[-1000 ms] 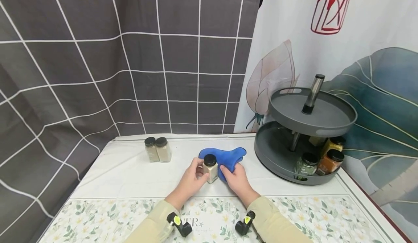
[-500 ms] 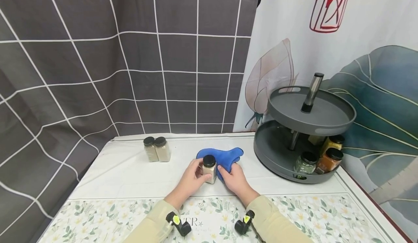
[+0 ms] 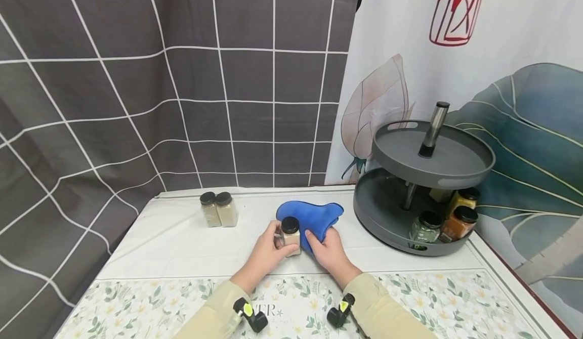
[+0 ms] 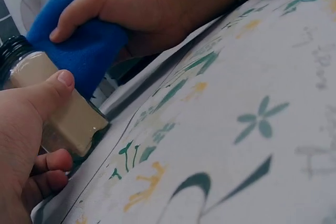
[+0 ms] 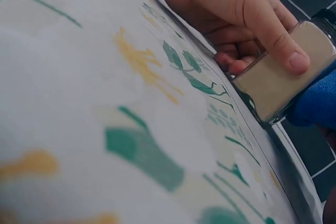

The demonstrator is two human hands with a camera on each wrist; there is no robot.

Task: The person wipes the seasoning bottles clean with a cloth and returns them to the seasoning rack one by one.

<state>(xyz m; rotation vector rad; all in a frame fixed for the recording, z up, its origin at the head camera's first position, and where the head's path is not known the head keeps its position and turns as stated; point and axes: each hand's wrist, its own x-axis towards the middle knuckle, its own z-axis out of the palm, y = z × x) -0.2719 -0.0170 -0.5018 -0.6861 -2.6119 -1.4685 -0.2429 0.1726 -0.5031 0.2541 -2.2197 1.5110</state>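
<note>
My left hand [image 3: 266,250] grips a square glass spice jar [image 3: 291,238] with a black lid and pale beige contents. In the left wrist view, the thumb lies across the upper face of the jar [image 4: 73,121], which is tilted in that view. A blue cloth [image 3: 302,215] is pinched in my right hand [image 3: 331,250], just right of the jar. The right wrist view has the cloth [image 5: 315,100] against the jar's side [image 5: 275,85]; most of the right hand lies outside that view.
Two similar black-lidded jars [image 3: 218,211] stand side by side at the back left. On the right is a grey two-tier turntable [image 3: 380,222]; its lower tier holds several jars, including a green one [image 3: 425,227] and an orange one [image 3: 457,223]. A floral tablecloth [image 3: 437,298] covers the front.
The blue cloth's upper part has lifted and spread a little beside the jar. Both hands keep their holds and have barely moved.
</note>
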